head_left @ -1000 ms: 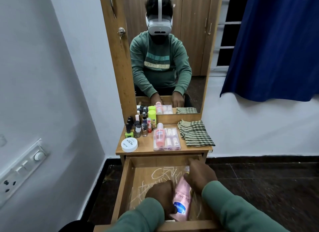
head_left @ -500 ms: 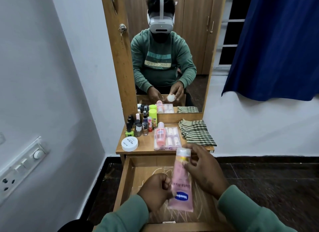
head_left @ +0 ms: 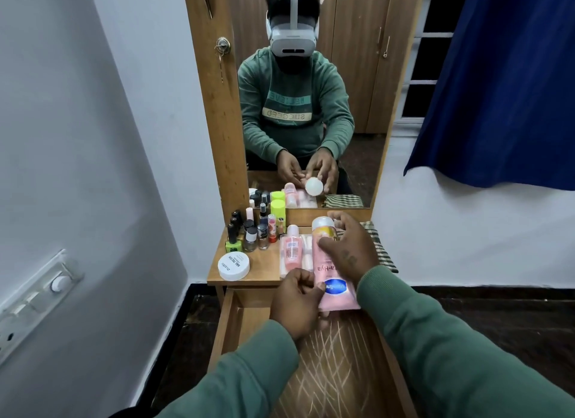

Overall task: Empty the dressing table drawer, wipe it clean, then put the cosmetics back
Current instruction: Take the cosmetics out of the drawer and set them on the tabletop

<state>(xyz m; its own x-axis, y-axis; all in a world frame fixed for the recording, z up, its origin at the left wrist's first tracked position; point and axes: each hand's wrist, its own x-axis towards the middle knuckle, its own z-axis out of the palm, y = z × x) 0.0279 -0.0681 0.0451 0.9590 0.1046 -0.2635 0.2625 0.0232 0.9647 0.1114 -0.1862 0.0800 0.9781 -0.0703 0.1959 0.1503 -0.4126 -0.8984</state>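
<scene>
The pink tube's (head_left: 331, 271) label was partly covered by the right hand (head_left: 351, 249). The checked cloth (head_left: 383, 249) was largely hidden behind it. The drawer's (head_left: 336, 355) near end was cut off.

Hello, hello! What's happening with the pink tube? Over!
Left hand pinching tube's bottom end. Right hand gripping pink tube near cap, above tabletop's front edge. Clear plastic case directly beneath.
</scene>
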